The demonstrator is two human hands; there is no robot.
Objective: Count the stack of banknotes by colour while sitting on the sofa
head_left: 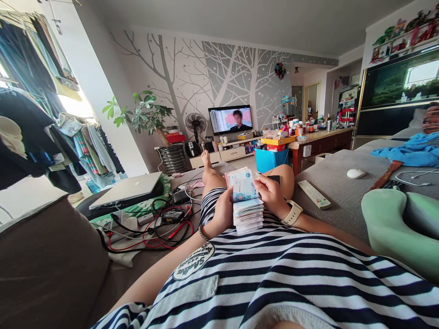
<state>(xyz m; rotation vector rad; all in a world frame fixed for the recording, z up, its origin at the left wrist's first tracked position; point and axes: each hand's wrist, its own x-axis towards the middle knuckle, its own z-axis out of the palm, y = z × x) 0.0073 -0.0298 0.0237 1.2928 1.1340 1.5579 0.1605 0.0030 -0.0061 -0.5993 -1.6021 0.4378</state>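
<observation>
A thick stack of banknotes point(247, 214) stands on my lap, over a black-and-white striped dress. My left hand point(222, 208) is wrapped round the stack's left side. The top note point(243, 185) is bent upward, and my right hand point(270, 194) pinches its right edge with fingers closed. A pale watch point(293, 213) sits on my right wrist and a thin bracelet point(203, 234) on my left wrist. My bare legs stretch out ahead on the grey sofa.
A remote point(314, 194), a white mouse point(356, 173) and a green cushion point(394, 228) lie on the sofa to the right. A closed laptop point(126, 189) and tangled red and black cables point(161, 226) sit to the left. Far ahead are a lit TV point(230, 119), a fan and a cluttered counter.
</observation>
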